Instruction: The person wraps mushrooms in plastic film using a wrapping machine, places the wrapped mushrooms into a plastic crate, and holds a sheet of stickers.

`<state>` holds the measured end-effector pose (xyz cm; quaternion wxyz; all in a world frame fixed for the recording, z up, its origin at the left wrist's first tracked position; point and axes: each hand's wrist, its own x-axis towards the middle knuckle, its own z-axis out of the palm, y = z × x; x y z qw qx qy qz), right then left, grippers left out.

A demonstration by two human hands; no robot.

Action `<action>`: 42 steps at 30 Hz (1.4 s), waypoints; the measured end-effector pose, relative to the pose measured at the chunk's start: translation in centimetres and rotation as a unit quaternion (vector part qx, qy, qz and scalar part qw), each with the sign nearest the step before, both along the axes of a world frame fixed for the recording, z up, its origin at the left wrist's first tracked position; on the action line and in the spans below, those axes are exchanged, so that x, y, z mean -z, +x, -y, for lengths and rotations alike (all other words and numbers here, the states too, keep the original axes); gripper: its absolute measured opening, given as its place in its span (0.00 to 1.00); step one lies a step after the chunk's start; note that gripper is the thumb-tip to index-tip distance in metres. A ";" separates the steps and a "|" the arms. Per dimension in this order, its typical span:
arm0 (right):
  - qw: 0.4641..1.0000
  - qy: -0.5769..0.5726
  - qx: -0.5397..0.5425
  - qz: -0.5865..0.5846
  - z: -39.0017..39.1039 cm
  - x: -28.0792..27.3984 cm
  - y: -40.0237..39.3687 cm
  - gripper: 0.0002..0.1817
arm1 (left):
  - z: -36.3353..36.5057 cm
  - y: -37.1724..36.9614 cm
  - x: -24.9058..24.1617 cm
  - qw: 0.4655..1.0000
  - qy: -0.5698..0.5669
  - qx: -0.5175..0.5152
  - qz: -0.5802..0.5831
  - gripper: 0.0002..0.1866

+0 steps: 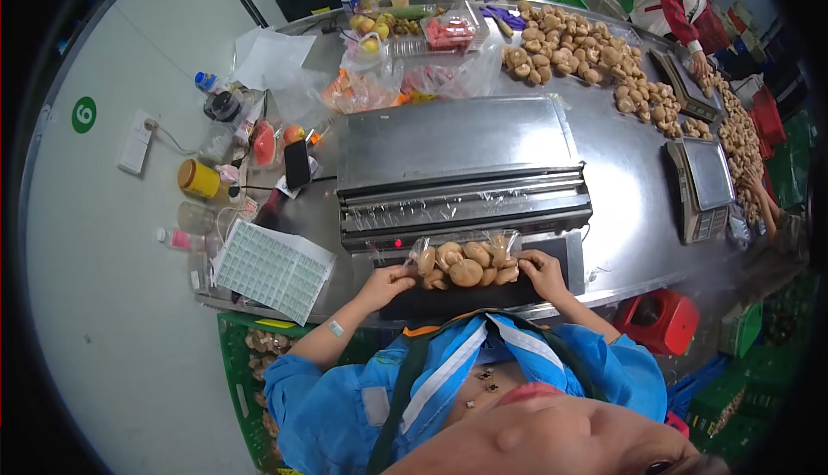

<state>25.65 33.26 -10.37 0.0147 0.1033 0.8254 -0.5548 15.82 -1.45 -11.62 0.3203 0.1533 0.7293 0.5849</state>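
Observation:
A clear plastic-wrapped pack of brown mushrooms (467,264) is held level between my two hands, over the dark front plate of a cling film wrapping machine (457,143). My left hand (387,286) pinches the film at the pack's left end. At the right end, my right hand (543,273) has its thumb and fingers closed on the wrapping. Several mushrooms show through the film; any tray under them is hidden. Just beyond the pack, a red light (398,243) glows on the machine's front, and film lies across its rollers.
Left are a label sheet (274,270), a phone (297,164) and a yellow-lidded jar (198,179). Loose mushrooms (573,44) lie at the back right, near a weighing scale (700,186). Another person's hand (699,65) reaches in beyond. A red stool (659,321) stands below the table's edge.

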 end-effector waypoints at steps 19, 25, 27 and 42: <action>0.824 -0.455 -0.045 0.335 6.8 1.4 6.4 0.16 | -7.4 14.6 -2.3 0.820 0.477 0.026 0.316 0.12; 0.897 -0.204 -0.254 0.299 1.9 -3.8 4.5 0.24 | -12.7 16.2 4.2 0.749 0.483 0.395 0.222 0.10; 0.871 -0.269 -0.317 0.261 1.5 -6.6 4.7 0.35 | -15.8 20.1 2.2 0.629 0.777 -0.030 -0.015 0.08; 0.823 -0.138 -0.551 0.008 32.9 -5.2 9.0 0.44 | 19.8 31.7 4.8 0.628 0.220 -0.743 -0.069 0.20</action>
